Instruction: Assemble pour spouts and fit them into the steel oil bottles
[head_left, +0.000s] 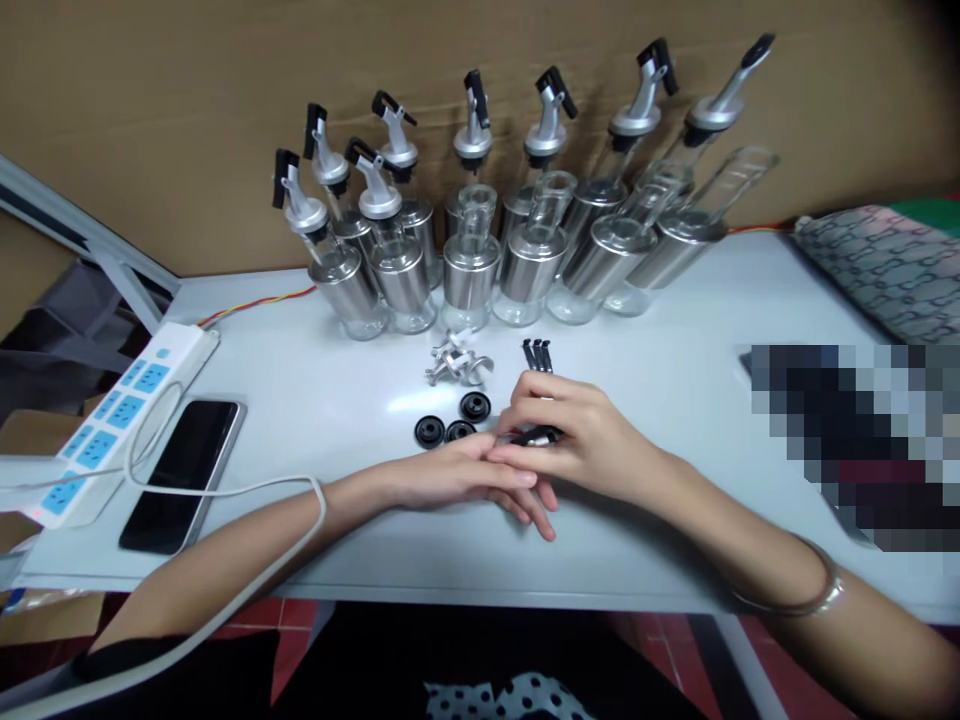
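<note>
My right hand (581, 440) rests on the white table (675, 400), its fingers closed on a small black and metal part (536, 436). My left hand (465, 480) lies flat beneath and beside it, fingers stretched out and touching the right hand's fingers. Just beyond the hands lie three black round gaskets (452, 420), a small pile of metal spout pieces (459, 362) and a few black lever pieces (538, 354). Behind them stand several steel-and-glass oil bottles (471, 270), some fitted with black-lever pourers (474, 125), others with open necks.
A white power strip (120, 420) with blue sockets and a dark phone (184, 470) lie at the left, with a white cable (225, 492) looping over my left arm. A patterned pouch (885, 265) sits at the far right. A brown cardboard wall backs the table.
</note>
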